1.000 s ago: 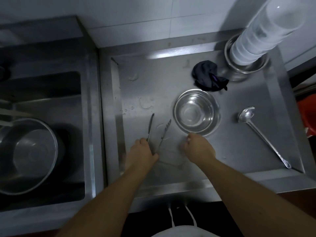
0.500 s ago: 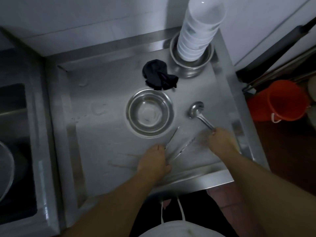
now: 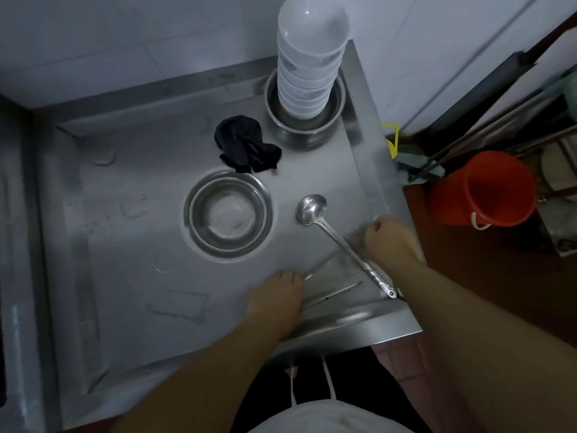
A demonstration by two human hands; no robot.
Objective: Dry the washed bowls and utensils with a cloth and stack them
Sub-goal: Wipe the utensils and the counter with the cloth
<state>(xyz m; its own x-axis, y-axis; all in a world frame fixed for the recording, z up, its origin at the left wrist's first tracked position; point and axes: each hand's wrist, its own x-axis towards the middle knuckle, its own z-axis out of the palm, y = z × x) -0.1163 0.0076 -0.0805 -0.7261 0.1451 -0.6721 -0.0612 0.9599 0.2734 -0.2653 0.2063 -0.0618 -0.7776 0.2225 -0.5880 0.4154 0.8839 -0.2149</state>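
Observation:
A steel bowl [image 3: 229,214] sits upright in the middle of the steel draining board [image 3: 125,276]. Behind it lies a crumpled dark cloth [image 3: 246,145]. A tall stack of white bowls [image 3: 307,60] stands inside another steel bowl [image 3: 304,132] at the back right corner. A steel ladle [image 3: 312,209] lies on the board, handle pointing to the front right corner. My left hand [image 3: 278,303] holds the near ends of two thin steel utensils [image 3: 334,292] that lie fanned on the board. My right hand [image 3: 388,239], fingers curled, is just right of the ladle handle.
The board's raised rim [image 3: 359,326] runs along the front and right edges. Right of it, on the floor, stand an orange bucket [image 3: 480,192] and some poles against the wall. A sink edge [image 3: 12,276] lies at the far left.
My left hand carried the two thin utensils from left of the steel bowl to its front right. My right hand left the bowl's rim and moved to the ladle handle. The view swung right.

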